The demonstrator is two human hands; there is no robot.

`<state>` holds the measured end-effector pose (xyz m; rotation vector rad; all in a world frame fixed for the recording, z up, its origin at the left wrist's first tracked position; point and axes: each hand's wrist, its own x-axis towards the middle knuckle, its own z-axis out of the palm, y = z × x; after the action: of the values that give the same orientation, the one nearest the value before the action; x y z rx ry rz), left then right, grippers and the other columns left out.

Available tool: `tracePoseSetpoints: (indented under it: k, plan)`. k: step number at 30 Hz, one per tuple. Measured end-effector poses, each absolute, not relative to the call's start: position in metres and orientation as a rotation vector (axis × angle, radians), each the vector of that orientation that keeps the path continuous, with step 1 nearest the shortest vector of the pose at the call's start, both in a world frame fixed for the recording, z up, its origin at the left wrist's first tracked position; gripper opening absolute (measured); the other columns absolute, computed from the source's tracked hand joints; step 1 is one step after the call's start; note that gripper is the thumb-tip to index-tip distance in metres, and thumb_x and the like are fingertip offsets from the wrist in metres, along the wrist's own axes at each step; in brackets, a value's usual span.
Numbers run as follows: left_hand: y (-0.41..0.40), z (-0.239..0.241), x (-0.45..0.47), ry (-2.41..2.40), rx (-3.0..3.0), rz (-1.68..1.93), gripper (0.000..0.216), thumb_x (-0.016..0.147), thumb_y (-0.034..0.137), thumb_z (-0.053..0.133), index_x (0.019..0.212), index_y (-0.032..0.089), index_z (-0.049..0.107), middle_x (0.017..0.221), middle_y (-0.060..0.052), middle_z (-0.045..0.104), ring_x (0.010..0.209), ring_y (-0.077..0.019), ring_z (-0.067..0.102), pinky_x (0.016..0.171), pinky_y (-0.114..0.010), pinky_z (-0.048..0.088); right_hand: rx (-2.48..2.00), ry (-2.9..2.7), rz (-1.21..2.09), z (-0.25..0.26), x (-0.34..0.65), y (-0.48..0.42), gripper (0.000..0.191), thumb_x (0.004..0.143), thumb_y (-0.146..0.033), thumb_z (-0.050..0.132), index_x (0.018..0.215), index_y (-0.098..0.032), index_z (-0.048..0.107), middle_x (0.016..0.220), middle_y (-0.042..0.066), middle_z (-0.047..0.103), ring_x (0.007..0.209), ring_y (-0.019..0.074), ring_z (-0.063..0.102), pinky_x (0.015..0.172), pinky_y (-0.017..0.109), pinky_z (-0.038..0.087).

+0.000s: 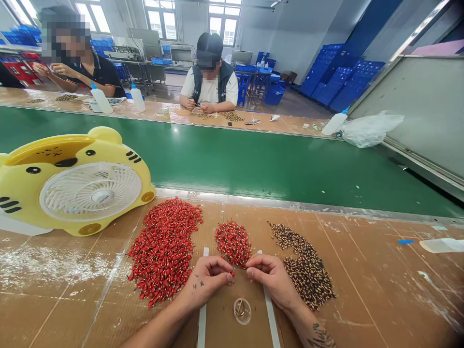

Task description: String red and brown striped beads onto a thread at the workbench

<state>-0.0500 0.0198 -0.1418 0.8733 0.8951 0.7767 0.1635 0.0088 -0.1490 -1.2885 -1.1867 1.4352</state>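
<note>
My left hand (207, 281) is closed in a pinch, with a small red part (232, 274) at its fingertips. Opposite it, my right hand (272, 279) also pinches; whatever it holds is too small to make out. Just beyond both hands lies a small heap of red parts with pale thin ends (232, 240). A much larger heap of the same red parts (165, 251) spreads to the left. To the right is a curved heap of small black and gold pieces (308, 266). Below my hands sits a small clear cup (242, 311) with a thin stick in it.
A yellow tiger-faced fan (90, 193) stands at the left. Beyond the cardboard-covered table (362, 290) runs a green conveyor belt (232, 159). Two people sit across it, with bottles and small heaps before them. A white bottle (442, 245) lies at the right edge.
</note>
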Motion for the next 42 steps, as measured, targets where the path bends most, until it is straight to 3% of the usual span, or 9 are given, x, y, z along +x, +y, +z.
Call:
tracePoseSetpoints:
  k: [9, 17, 42]
  plan:
    - [0.009, -0.137, -0.044, 0.955, 1.293, 0.980, 0.007, 0.079, 0.020, 0.070, 0.078, 0.016, 0.076, 0.081, -0.008, 0.074, 0.074, -0.0175, 0.066, 0.067, -0.024, 0.050, -1.220, -1.067, 1.606, -0.144, 0.143, 0.005, 0.034, 0.070, -0.048, 0.084, 0.079, -0.016, 0.074, 0.065, 0.004, 0.071, 0.059, 0.0173, 0.065, 0.060, 0.027, 0.053]
    - [0.007, -0.143, -0.048, 0.981, 1.697, 1.068, 0.019, 0.084, 0.009, 0.063, 0.091, 0.021, 0.076, 0.090, -0.008, 0.075, 0.086, -0.0189, 0.070, 0.079, -0.026, 0.054, -1.231, -1.235, 1.528, -0.139, 0.140, 0.003, 0.033, 0.079, -0.048, 0.076, 0.079, -0.016, 0.073, 0.064, 0.003, 0.069, 0.059, 0.0167, 0.062, 0.061, 0.026, 0.052]
    - [0.005, -0.141, -0.046, 1.029, 1.874, 1.147, 0.019, 0.084, 0.006, 0.060, 0.089, 0.019, 0.073, 0.087, -0.009, 0.073, 0.081, -0.0176, 0.071, 0.072, -0.024, 0.056, -1.237, -1.175, 1.519, -0.134, 0.135, -0.002, 0.031, 0.079, -0.047, 0.076, 0.078, -0.016, 0.073, 0.064, 0.004, 0.069, 0.059, 0.0169, 0.063, 0.059, 0.026, 0.053]
